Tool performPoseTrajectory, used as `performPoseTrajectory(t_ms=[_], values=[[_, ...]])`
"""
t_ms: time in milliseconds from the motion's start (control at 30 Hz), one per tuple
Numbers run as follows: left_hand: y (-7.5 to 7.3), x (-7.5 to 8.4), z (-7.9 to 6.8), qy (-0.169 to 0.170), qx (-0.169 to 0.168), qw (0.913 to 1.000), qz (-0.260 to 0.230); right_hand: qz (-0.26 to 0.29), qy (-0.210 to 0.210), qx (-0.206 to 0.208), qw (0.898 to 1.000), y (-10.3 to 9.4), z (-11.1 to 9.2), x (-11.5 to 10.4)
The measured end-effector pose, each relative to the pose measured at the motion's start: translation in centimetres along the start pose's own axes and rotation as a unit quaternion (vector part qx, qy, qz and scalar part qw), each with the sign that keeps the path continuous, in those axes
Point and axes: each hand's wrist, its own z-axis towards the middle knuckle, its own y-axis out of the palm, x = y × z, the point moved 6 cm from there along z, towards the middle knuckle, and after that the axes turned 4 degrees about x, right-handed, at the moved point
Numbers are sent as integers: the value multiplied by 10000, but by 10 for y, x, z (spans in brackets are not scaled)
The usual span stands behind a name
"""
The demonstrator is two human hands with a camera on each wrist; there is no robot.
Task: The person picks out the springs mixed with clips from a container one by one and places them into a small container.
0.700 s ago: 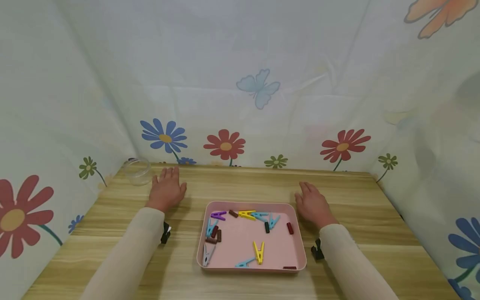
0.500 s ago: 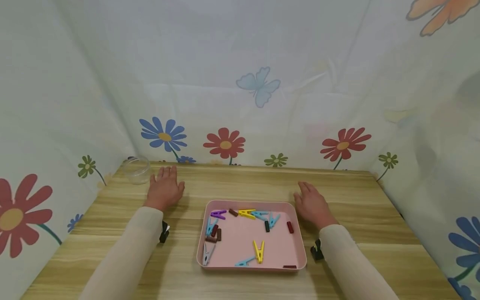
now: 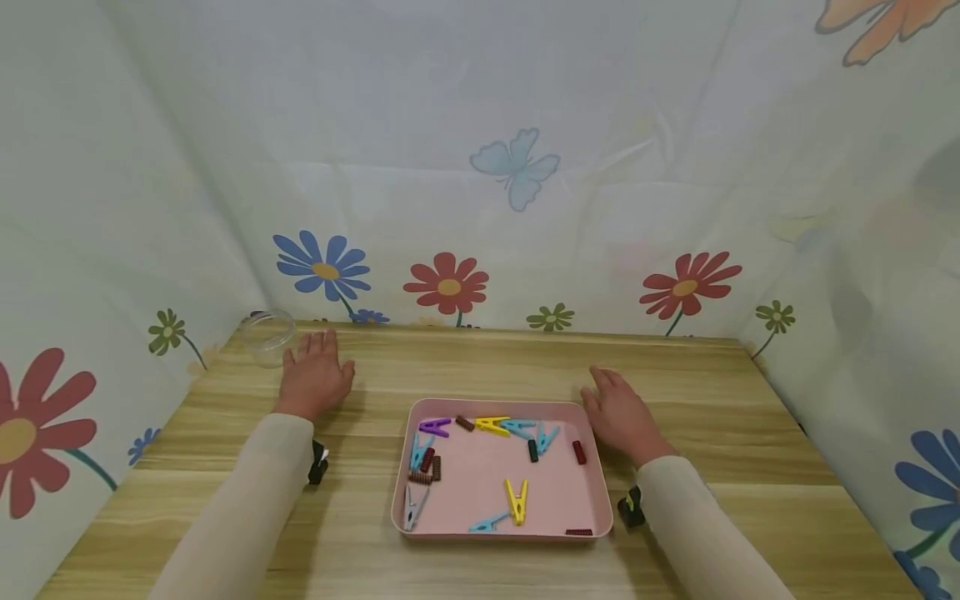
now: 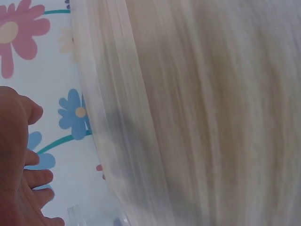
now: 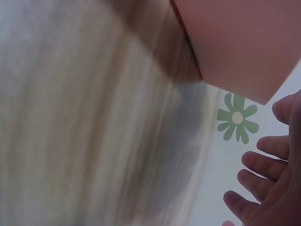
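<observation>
My left hand (image 3: pixel 315 379) is spread with nothing in it, close to the right side of a clear round container (image 3: pixel 264 346) at the table's back left corner. In the left wrist view, part of that container (image 4: pixel 96 214) shows at the bottom edge. Just beyond the right rim of a pink tray (image 3: pixel 495 493) is my right hand (image 3: pixel 624 417), its fingers loosely extended and holding nothing. Inside the tray lie several clothespins, among them a yellow clothespin (image 3: pixel 517 502), a purple clothespin (image 3: pixel 435 427) and a grey clothespin (image 3: pixel 415 507).
Several small ridged brown pieces (image 3: pixel 437 468), a dark green piece (image 3: pixel 532 451) and a dark red piece (image 3: pixel 580 452) are also in the tray. The wooden table (image 3: pixel 480 358) is bounded by a flower-printed cloth (image 3: pixel 487 217) behind and at both sides.
My left hand has shifted left, closer to the clear container. The right hand has moved very slightly left, and the head view has tilted a little. The tray's contents look the same.
</observation>
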Motion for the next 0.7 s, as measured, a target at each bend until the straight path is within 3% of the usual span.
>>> performPoseTrajectory(t_ms=[300, 700], values=[[4, -18, 1, -172, 60, 9998, -85, 96, 58, -89, 9999, 1, -8, -8], [-4, -27, 1, -288, 106, 9995, -49, 130, 162, -107, 9997, 2, -14, -15]])
